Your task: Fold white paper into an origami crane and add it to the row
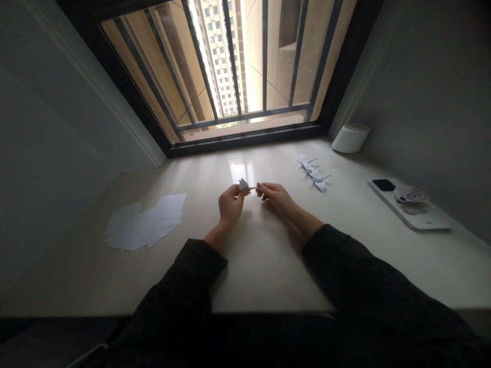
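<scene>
I count one folded piece (243, 183), mid-sill (264, 271): left hand (230, 203) pinches body, right hand (279, 198) pinches thin tip. Right: paper cranes (319, 186), count unclear; one phone (422, 219); one white cylinder (350, 139). Left: overlapping sheets (141, 225).

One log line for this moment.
left hand: holds folded paper; right hand: pinches its end; paper sheets: left; paper figures: right

Mid-frame, the left hand (230, 205) partly hides a folded paper (243, 183), creases too small to tell; the top edge crops the window (232, 61).
</scene>
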Demonstrator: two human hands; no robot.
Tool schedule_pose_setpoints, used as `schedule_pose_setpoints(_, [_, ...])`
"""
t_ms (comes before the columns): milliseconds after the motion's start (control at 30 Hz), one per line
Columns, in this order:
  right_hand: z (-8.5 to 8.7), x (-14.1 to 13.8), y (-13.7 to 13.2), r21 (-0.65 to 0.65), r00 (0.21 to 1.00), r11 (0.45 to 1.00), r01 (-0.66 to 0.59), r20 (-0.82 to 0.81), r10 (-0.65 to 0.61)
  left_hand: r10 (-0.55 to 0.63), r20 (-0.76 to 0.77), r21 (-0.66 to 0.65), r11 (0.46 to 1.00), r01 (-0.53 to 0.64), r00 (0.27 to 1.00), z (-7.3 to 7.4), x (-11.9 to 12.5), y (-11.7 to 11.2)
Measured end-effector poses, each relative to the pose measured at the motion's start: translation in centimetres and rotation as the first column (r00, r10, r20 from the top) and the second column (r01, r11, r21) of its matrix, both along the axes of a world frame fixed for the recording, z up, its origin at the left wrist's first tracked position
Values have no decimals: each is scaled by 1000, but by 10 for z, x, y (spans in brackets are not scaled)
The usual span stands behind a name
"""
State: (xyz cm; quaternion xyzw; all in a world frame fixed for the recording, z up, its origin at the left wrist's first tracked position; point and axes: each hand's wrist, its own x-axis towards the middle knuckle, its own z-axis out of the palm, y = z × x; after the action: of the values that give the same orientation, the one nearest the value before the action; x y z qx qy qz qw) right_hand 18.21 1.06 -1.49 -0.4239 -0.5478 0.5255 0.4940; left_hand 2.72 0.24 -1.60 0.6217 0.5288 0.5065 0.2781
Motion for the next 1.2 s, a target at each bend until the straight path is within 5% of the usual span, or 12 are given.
schedule_pose_setpoints(167, [-3, 2, 3, 88, 993, 990, 113, 13, -114, -20, 33, -32, 999, 21, 999, -2, 0, 1])
schedule_pose_setpoints(500, [5, 3, -7, 446, 926, 853, 271, 121, -358, -32, 137, -115, 992, 48, 990, -1, 2, 1])
schedule_pose_setpoints(1200, [0, 2, -2, 287, 945, 918, 273, 100, -312, -57, 136, -99, 993, 71, 989, -4, 3, 1])
